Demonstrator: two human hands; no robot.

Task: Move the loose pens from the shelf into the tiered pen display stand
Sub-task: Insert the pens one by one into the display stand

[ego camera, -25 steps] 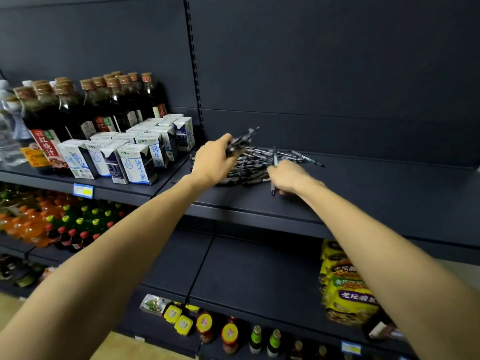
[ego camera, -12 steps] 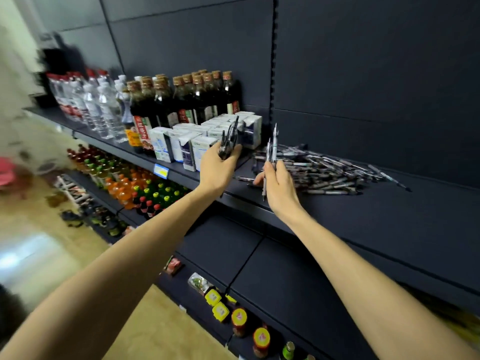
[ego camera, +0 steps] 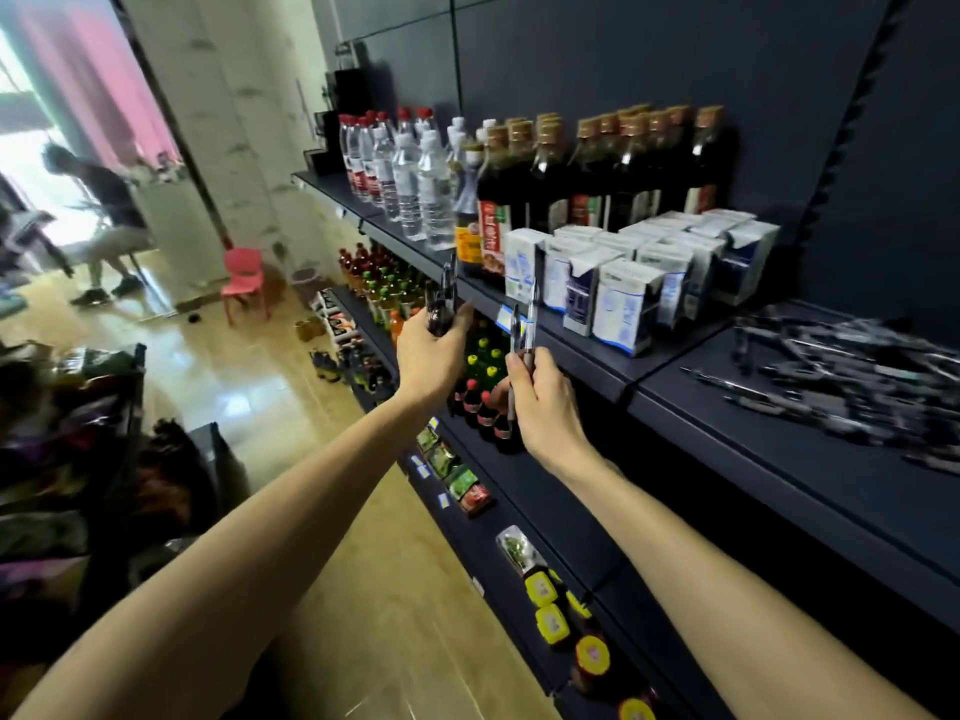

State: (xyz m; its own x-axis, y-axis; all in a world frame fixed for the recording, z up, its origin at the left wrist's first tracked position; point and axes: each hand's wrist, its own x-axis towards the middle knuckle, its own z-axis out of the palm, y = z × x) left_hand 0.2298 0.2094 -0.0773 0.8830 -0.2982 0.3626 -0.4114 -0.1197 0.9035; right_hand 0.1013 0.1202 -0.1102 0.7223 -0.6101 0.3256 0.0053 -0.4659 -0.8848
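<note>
We have swung left since the earlier frame, both hands now off the shelf (ego camera: 810, 449), left hand (ego camera: 428, 350) gripping a pen bundle (ego camera: 441, 304), right hand (ego camera: 543, 402) pinching two pens (ego camera: 523, 324), loose pen pile (ego camera: 852, 376) right of the milk cartons (ego camera: 623, 298), soy bottles (ego camera: 597, 168) behind them.

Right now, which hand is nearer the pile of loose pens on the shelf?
Right. The right hand, gripping two pens, is off the shelf and left of the pen pile. The left hand, gripping a bunch of pens, is further left still.
</note>
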